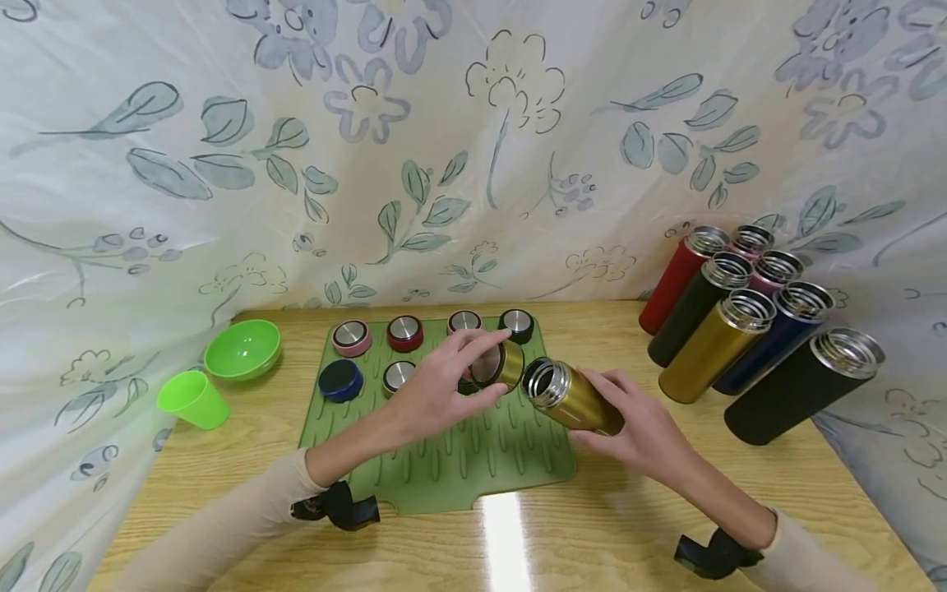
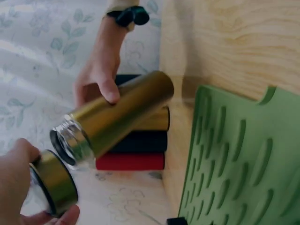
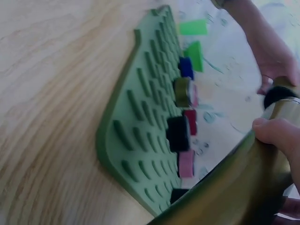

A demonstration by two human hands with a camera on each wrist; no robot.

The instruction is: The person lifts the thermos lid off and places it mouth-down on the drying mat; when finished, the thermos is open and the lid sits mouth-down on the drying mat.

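Observation:
My left hand (image 1: pixel 432 386) pinches a gold flask lid (image 1: pixel 512 367) between thumb and fingers, above the green ribbed mat (image 1: pixel 429 473). A gold thermos flask (image 1: pixel 588 407) lies tilted in my right hand (image 1: pixel 644 427), its bare steel mouth pointing at the lid. In the left wrist view a narrow gap shows between the lid (image 2: pixel 58 183) and the flask's mouth (image 2: pixel 70 140). Under my left hand stand several other lids on the mat, among them a pink lid (image 1: pixel 351 338), a red lid (image 1: pixel 404 332) and a blue lid (image 1: pixel 340 380). Fingers partly hide one dark lid.
Several lidless flasks stand upright at the right, including a red flask (image 1: pixel 673 284), a gold flask (image 1: pixel 710 349) and a large black flask (image 1: pixel 792 395). At the left are a green bowl (image 1: pixel 242 349) and a green cup (image 1: pixel 194 400). A flowered curtain (image 1: pixel 414 181) hangs behind the table.

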